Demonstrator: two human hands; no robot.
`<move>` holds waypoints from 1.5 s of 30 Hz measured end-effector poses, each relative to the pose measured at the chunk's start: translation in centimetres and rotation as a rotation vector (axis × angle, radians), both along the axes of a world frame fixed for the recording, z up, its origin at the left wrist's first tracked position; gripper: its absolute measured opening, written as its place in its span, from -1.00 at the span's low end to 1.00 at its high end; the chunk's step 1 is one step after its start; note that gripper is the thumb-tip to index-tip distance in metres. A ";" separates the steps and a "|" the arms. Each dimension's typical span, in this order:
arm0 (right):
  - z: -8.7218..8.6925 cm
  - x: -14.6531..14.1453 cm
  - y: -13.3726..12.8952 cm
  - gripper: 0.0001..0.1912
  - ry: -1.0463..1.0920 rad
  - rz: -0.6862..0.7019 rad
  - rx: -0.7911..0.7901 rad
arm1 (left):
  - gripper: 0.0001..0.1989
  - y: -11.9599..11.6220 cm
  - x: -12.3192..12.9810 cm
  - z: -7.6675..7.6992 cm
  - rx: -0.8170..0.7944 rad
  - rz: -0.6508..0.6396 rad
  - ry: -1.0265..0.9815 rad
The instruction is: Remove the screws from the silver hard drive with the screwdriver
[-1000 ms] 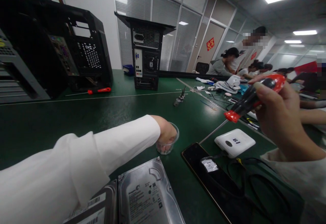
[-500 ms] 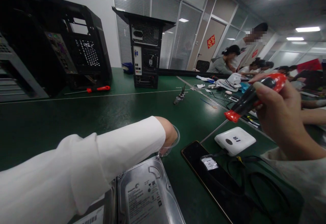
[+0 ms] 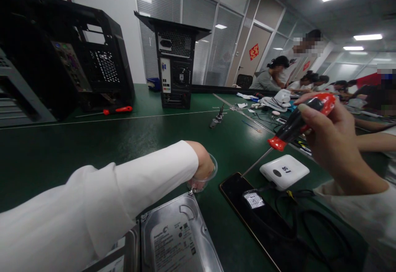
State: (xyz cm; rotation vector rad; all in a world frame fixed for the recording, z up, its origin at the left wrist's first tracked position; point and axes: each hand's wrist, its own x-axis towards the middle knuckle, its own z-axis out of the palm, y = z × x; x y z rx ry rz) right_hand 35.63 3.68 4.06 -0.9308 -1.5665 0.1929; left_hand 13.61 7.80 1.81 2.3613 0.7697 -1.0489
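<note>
- Your left hand point(image 3: 202, 165) reached into the clear cup point(image 3: 206, 176) just beyond the hard drive point(image 3: 175, 235); fingers hidden, grip unreadable.
- Your right hand point(image 3: 332, 140) was closed round the screwdriver point(image 3: 297, 124), raised on the right.
- Judged step: picking a screw; next needs seating it on the drive.

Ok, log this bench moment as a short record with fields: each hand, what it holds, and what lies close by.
left hand: left hand reaches into a small clear cup on the green table
right hand: right hand raised, gripping a red and black screwdriver, shaft pointing down and left
nearest the cup: hard drive, label up
under the screwdriver: white power bank, black phone
far side: open computer cases, a second screwdriver
</note>
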 end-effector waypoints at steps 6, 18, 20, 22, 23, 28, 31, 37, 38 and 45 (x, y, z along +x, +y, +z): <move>-0.4 -0.9 -0.2 -0.71 -0.016 0.031 -0.022 | -0.71 -0.1 0.0 0.4 0.004 -0.001 -0.022; -0.1 -1.1 -1.0 -0.69 0.033 0.011 -0.022 | -0.68 -0.4 1.0 1.0 -0.047 0.032 -0.020; -0.1 -1.3 -1.1 -0.70 0.052 0.014 -0.033 | -0.72 -1.3 1.2 1.4 0.032 0.027 -0.039; -0.2 -1.5 -1.2 -0.72 0.074 0.023 -0.056 | -0.74 -2.1 1.3 1.9 0.141 0.021 -0.067; -0.2 -1.8 -1.3 -0.73 0.086 0.027 -0.070 | -0.76 -2.5 1.2 2.1 0.199 0.017 -0.084; 0.5 -3.7 -2.1 -0.75 0.172 0.051 -0.101 | -0.83 -2.9 0.3 3.0 0.374 -0.015 -0.172; 1.5 -5.1 -2.6 -0.74 0.222 0.080 -0.096 | -0.84 -2.5 -0.4 3.1 0.417 -0.010 -0.181; 2.1 -6.0 -1.9 -0.74 0.279 0.063 0.035 | -0.80 -1.7 -1.2 2.3 0.340 -0.058 -0.234; 2.0 -6.0 -1.7 -0.74 0.277 0.061 0.034 | -0.79 -1.5 -1.3 2.2 0.317 -0.064 -0.256; 2.6 -5.7 -2.5 -0.71 0.328 0.017 0.004 | -0.84 -1.1 -6.1 4.5 0.389 0.054 -0.589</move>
